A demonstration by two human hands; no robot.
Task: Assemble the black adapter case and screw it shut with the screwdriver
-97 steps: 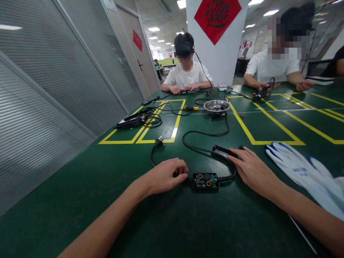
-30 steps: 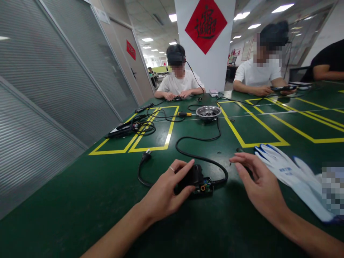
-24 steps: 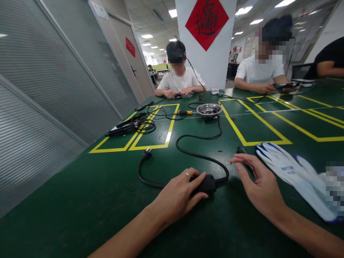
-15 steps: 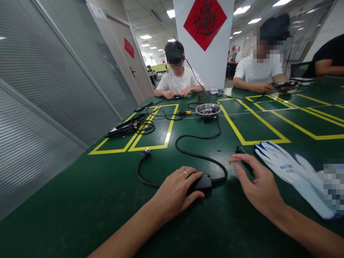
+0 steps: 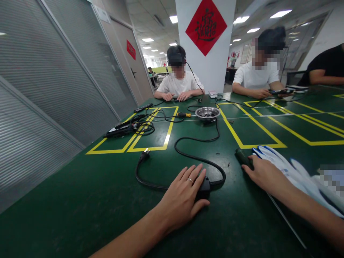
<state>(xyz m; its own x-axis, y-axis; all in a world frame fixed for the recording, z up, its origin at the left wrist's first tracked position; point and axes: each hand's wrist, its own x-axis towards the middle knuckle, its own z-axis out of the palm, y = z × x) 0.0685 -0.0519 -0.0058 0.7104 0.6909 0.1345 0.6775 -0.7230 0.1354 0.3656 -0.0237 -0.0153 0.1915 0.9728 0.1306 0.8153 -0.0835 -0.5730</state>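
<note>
My left hand [image 5: 185,191] lies with stretched fingers over a black box [image 5: 205,185] in a power cord, covering most of it. The cord [image 5: 197,154] curves away from the box toward a metal bowl, and its plug [image 5: 145,154] rests to the left. On the right, the fingers of my right hand [image 5: 260,172] close around the dark green handle of a screwdriver [image 5: 243,157]. Its long thin shaft shows beneath my forearm, pointing toward me. A small screw [image 5: 228,165] lies on the table between my hands.
White gloves [image 5: 298,179] with blue edges lie beside my right arm. Farther off are the metal bowl [image 5: 208,114] with small dark parts, a yellow-handled screwdriver [image 5: 184,115] and tangled black cables [image 5: 145,128]. Two people sit across the green table, another at far right.
My right hand has moved down and right onto the screwdriver handle and closed on it. The small screw now lies on the table. My left hand has flattened over the box.
</note>
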